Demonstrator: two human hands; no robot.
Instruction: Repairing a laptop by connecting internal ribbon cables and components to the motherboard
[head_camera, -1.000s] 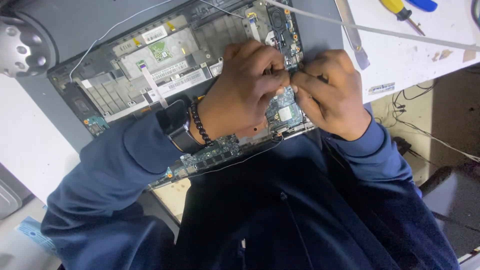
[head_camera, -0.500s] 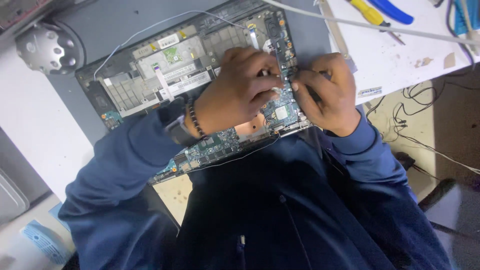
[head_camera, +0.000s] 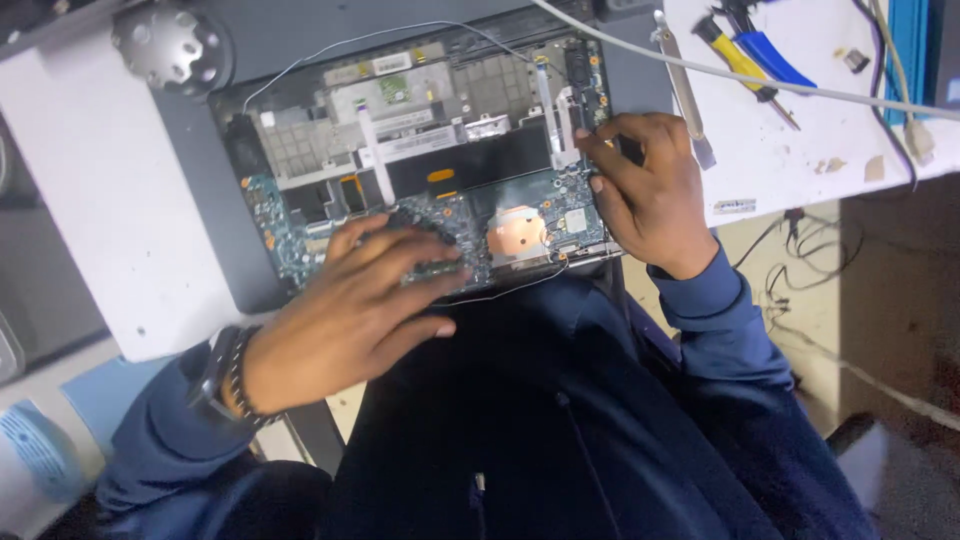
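While left hand (head_camera: 350, 310) lies flat, fingers spread on opened laptop (head_camera: 430, 190), right hand (head_camera: 645, 195) curled, pinching its edge

An opened laptop (head_camera: 430, 170) is lying on the bench (head_camera: 110, 200), its near edge overhanging toward the person's lap. The left hand (head_camera: 350, 310) is resting flat on the circuit board (head_camera: 440, 235) at the laptop's near left, fingers pointing right toward the round heat plate (head_camera: 516, 228) just beside them. The right hand (head_camera: 645, 190) is sitting at the laptop's right edge, fingertips touching the board's right end. Behind the laptop's far left corner a round knob (head_camera: 165, 42) is standing. To the right, 2 screwdrivers (head_camera: 745, 55) are lying on the bench (a cable (head_camera: 800, 88) is crossing over them), with a thin metal tool (head_camera: 682, 85) lying between them and the laptop.
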